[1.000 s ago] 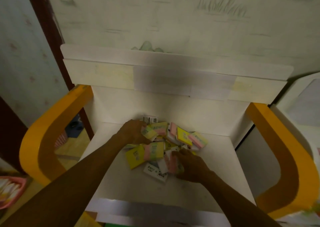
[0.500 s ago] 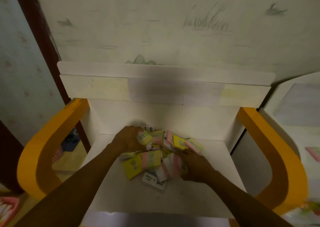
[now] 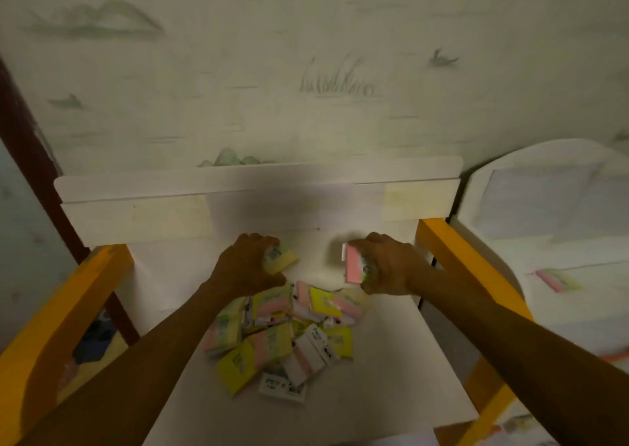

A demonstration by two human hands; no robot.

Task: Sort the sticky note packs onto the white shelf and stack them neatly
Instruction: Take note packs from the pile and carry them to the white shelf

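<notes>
A loose pile of sticky note packs (image 3: 289, 336), yellow, pink and white, lies on the lower white shelf board (image 3: 384, 377). My left hand (image 3: 246, 267) is raised above the pile's back edge, closed on a yellow pack (image 3: 280, 258). My right hand (image 3: 388, 265) is level with it to the right, gripping a pink pack (image 3: 354, 268) held on edge. Both hands hover just in front of the upper white shelf (image 3: 258, 187), near the back panel.
Yellow curved side panels stand at the left (image 3: 58, 313) and right (image 3: 456, 251) of the shelf unit. A second white unit (image 3: 551, 214) at the right holds a pink and yellow pack (image 3: 554, 280). Patterned wallpaper rises behind; a dark door frame is at far left.
Both hands have lifted out of the pile, each carrying a pack, and moved up and apart toward the back panel. The camera has tilted up and closer.
</notes>
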